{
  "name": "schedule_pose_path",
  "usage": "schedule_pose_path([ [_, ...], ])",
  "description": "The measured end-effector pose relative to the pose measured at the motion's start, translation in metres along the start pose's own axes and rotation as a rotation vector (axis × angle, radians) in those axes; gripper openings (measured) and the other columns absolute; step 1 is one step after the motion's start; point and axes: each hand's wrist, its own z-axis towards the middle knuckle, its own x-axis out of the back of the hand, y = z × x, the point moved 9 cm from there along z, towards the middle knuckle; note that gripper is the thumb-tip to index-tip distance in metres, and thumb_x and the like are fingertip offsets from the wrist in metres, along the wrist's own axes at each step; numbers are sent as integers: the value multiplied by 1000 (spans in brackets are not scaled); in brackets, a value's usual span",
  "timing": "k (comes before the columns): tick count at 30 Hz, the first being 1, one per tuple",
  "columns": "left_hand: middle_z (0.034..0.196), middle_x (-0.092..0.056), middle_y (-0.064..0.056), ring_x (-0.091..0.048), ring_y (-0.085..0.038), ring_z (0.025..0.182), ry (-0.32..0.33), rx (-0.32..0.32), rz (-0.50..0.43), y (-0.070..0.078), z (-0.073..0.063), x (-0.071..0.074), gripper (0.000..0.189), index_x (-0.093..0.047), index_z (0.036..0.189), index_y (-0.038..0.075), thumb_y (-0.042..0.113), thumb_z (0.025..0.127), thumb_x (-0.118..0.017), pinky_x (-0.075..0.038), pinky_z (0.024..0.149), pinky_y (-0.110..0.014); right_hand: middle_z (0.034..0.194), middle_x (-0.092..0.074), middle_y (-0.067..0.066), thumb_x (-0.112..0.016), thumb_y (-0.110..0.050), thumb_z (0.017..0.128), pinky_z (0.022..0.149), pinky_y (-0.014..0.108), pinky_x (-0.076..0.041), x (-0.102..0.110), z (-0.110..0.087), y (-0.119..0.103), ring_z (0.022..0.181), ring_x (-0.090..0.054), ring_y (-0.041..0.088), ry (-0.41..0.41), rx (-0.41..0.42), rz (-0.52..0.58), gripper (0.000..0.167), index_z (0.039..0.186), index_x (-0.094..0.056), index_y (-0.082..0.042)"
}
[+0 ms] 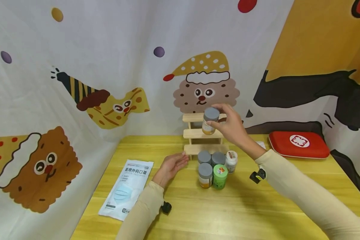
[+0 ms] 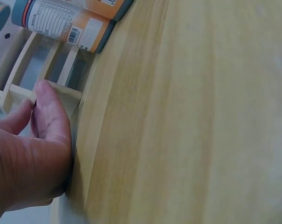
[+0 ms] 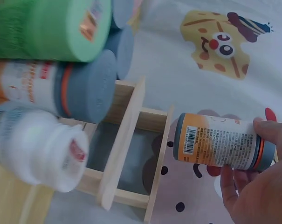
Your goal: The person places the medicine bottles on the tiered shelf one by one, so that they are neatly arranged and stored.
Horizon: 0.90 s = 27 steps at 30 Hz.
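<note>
My right hand (image 1: 230, 125) holds a grey-lidded bottle (image 1: 209, 125) upright in front of the upper steps of a small wooden tiered shelf (image 1: 195, 133). In the right wrist view, thumb and fingers grip this bottle (image 3: 217, 140) around its lid end, and its orange and white label shows. My left hand (image 1: 172, 165) is low at the shelf's left end, fingers fairly straight, fingertips right at the lowest step (image 2: 66, 93). Before the shelf stand several bottles: a grey-lidded bottle (image 1: 205, 175) in front, more grey-lidded ones behind, a green container (image 1: 220, 176) and a white bottle (image 1: 231, 162).
A pack of face masks (image 1: 127, 188) lies on the wooden table (image 1: 186, 213) left of my left forearm. On the back right sits a red case (image 1: 298, 144) with a white emblem. A printed cloth (image 1: 132, 33) hangs close behind the shelf.
</note>
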Motion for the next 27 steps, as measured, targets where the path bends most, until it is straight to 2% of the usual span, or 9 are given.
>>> schedule_pose_path([
  [8,105,-80,-9,-77,-17,102,-3,7,14,0,0,-1,44,-56,143,-11,12,106,-66,-65,100,-33,129,-60,13,-88,-13,89,95,45,-65,-15,34,-3,113,-67,29,5,34,-52,62,143,-59,-7],
  [16,108,-80,-11,-77,-18,103,6,-10,21,1,1,-1,45,-55,143,-13,12,106,-65,-65,101,-35,131,-61,17,-87,-8,88,97,40,-66,-27,55,-6,118,-67,31,16,66,-78,60,142,-60,-5],
  [22,110,-80,-13,-76,-18,103,5,-11,14,1,3,-1,44,-56,142,-13,10,106,-65,-67,95,-31,127,-62,17,-88,-14,88,95,40,-67,-36,65,0,112,-69,31,48,39,-142,60,141,-60,-6],
  [27,109,-80,-12,-77,-19,104,-1,-9,8,0,1,-2,46,-54,144,-14,11,106,-65,-66,97,-33,131,-61,16,-87,-17,90,96,42,-65,-48,70,9,112,-69,32,22,-28,-154,63,145,-57,-7],
])
